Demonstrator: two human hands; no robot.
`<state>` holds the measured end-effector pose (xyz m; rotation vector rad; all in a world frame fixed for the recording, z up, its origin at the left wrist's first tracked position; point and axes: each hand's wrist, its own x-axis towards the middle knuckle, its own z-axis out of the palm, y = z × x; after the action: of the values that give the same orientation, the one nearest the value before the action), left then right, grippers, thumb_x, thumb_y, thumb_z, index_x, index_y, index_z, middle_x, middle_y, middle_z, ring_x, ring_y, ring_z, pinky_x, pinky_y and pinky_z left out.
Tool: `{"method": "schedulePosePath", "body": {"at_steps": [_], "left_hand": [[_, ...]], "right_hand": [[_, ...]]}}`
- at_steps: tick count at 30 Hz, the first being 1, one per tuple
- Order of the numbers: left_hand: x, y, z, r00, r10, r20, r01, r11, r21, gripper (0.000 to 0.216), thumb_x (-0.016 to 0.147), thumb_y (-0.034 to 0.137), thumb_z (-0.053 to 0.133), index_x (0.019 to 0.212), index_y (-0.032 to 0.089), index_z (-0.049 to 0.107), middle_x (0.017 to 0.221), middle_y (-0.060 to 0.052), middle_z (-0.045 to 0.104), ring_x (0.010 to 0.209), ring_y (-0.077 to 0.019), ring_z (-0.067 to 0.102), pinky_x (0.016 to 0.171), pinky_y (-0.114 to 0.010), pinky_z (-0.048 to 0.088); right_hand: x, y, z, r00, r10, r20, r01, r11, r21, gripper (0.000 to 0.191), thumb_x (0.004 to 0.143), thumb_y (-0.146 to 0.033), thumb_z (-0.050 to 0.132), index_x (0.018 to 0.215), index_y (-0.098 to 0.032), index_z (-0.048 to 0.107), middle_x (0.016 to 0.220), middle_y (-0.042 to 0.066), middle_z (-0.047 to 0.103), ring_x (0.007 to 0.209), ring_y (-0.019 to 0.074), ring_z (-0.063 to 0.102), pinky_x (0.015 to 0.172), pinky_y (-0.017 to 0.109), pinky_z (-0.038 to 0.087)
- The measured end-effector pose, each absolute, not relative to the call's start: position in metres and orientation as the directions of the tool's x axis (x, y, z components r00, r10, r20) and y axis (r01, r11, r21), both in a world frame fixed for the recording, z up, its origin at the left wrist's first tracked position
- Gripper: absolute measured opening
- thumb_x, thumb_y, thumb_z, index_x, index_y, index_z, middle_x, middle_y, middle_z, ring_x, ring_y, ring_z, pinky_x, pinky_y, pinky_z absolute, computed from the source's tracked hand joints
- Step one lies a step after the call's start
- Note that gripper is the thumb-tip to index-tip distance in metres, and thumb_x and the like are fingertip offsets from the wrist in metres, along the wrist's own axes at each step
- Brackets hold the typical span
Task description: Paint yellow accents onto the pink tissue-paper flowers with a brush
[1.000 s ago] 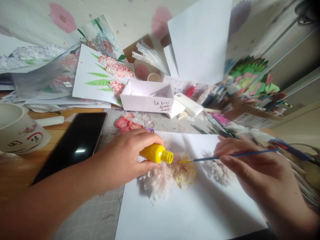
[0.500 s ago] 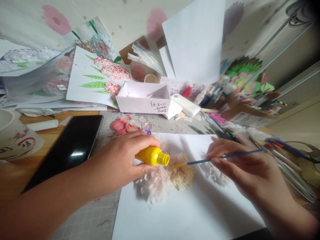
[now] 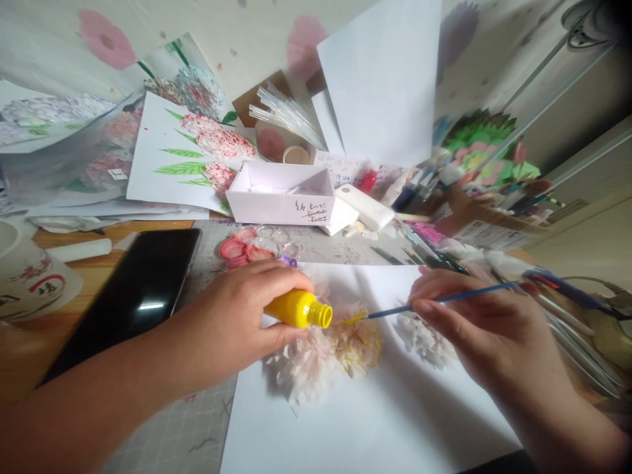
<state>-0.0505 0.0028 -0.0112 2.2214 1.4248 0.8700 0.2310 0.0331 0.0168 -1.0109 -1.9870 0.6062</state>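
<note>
My left hand point(image 3: 237, 316) grips a small yellow paint bottle point(image 3: 299, 309), tipped on its side with the open neck pointing right. My right hand point(image 3: 474, 322) pinches a thin blue paintbrush point(image 3: 434, 301); its yellow-loaded tip sits just right of the bottle's mouth. Both are above a crumpled white tissue-paper flower point(image 3: 320, 355) with yellow dabs on its right part, glued on a white sheet point(image 3: 375, 415). A second white tissue flower point(image 3: 424, 339) lies partly under my right hand.
A black phone point(image 3: 128, 296) lies left on the wooden table beside a paper cup point(image 3: 29, 276). Behind stand a white open box point(image 3: 281, 194), finished flower pictures point(image 3: 187, 158), a leaning white sheet point(image 3: 380, 79) and pens point(image 3: 567, 316) on the right. A grey cutting mat point(image 3: 182, 428) underlies the sheet.
Both hands and the whole scene have shifted slightly left in view. The brush tip has lifted a little off the flower, closer to the bottle's mouth.
</note>
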Motion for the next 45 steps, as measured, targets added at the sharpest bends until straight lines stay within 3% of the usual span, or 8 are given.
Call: {"method": "schedulePosePath", "body": {"at_steps": [9, 17, 26, 30, 45], "left_hand": [[-0.053, 0.002, -0.013, 0.298, 0.903, 0.309, 0.678, -0.429, 0.597, 0.029, 0.072, 0.021, 0.080, 0.096, 0.030, 0.066, 0.093, 0.010, 0.072, 0.085, -0.0141, 0.064, 0.075, -0.022, 0.045], [-0.052, 0.003, -0.010, 0.301, 0.907, 0.294, 0.695, -0.420, 0.584, 0.026, 0.073, 0.023, 0.077, 0.096, 0.029, 0.066, 0.093, 0.007, 0.073, 0.090, -0.0170, 0.065, 0.078, -0.024, 0.047], [-0.052, 0.002, -0.011, 0.292, 0.907, 0.304, 0.691, -0.420, 0.588, 0.026, 0.074, 0.024, 0.077, 0.097, 0.029, 0.066, 0.092, 0.007, 0.072, 0.086, -0.0168, 0.065, 0.076, -0.025, 0.047], [-0.054, 0.003, -0.012, 0.294, 0.910, 0.292, 0.692, -0.413, 0.592, 0.028, 0.073, 0.025, 0.078, 0.097, 0.030, 0.066, 0.095, 0.006, 0.073, 0.092, -0.0190, 0.066, 0.078, -0.026, 0.047], [-0.055, 0.001, -0.015, 0.266, 0.920, 0.287, 0.664, -0.391, 0.638, 0.030, 0.073, 0.027, 0.079, 0.098, 0.033, 0.065, 0.095, 0.008, 0.072, 0.089, -0.0175, 0.067, 0.077, -0.026, 0.048]], "right_hand": [[0.230, 0.033, 0.017, -0.365, 0.819, 0.443, 0.474, 0.573, -0.669, 0.009, 0.083, -0.026, 0.075, 0.075, -0.029, 0.071, 0.067, -0.006, 0.072, 0.056, 0.0105, 0.064, 0.053, 0.019, 0.051], [0.236, 0.036, 0.012, -0.240, 0.866, 0.439, 0.503, 0.498, -0.706, 0.006, 0.081, -0.035, 0.078, 0.077, -0.030, 0.074, 0.076, -0.003, 0.075, 0.071, 0.0155, 0.068, 0.066, 0.024, 0.052], [0.237, 0.038, 0.012, -0.265, 0.886, 0.379, 0.501, 0.463, -0.731, 0.010, 0.079, -0.038, 0.078, 0.074, -0.030, 0.075, 0.068, -0.003, 0.073, 0.059, 0.0148, 0.065, 0.055, 0.025, 0.049], [0.240, 0.039, 0.008, -0.214, 0.898, 0.385, 0.479, 0.440, -0.759, 0.009, 0.078, -0.039, 0.079, 0.076, -0.032, 0.075, 0.071, -0.004, 0.074, 0.065, 0.0142, 0.065, 0.061, 0.024, 0.049], [0.246, 0.049, -0.005, -0.158, 0.971, 0.182, 0.364, 0.229, -0.903, 0.014, 0.076, -0.041, 0.080, 0.077, -0.027, 0.076, 0.073, 0.001, 0.071, 0.069, 0.0182, 0.062, 0.059, 0.028, 0.047]]}}
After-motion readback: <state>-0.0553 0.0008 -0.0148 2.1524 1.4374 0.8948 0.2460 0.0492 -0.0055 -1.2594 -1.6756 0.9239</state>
